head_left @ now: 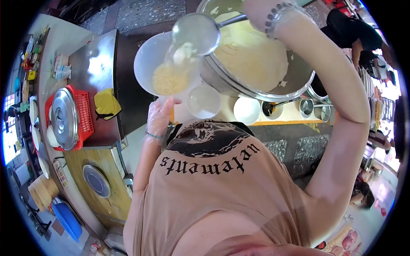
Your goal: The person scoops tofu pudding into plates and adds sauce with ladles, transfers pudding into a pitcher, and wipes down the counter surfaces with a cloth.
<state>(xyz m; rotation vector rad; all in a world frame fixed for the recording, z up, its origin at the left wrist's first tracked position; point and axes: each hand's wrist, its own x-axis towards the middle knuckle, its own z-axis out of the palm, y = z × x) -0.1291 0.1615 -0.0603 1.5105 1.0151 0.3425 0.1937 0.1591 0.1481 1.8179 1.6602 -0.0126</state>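
Note:
Gripped by my right hand (257, 15), in a clear plastic glove, is the handle of a large metal ladle (196, 34). The ladle tips over a white bowl (145, 55), and a soft white lump falls from it. Pale yellow soft food (171, 80) lies in the bowl. My left hand (159, 114), also in a clear glove, is at the bowl's near rim and appears to hold it; some fingers are hidden. To the right stands a big metal pot (294, 87) holding a smooth pale yellow mass (256, 59).
Near the pot are a small white bowl (203, 101), another white bowl (246, 110) and metal cups (306, 107). At left, a metal counter (96, 72) carries a yellow cloth (107, 104). Beside it, a metal lid (65, 117) tops a red basket (85, 115). People are at far right.

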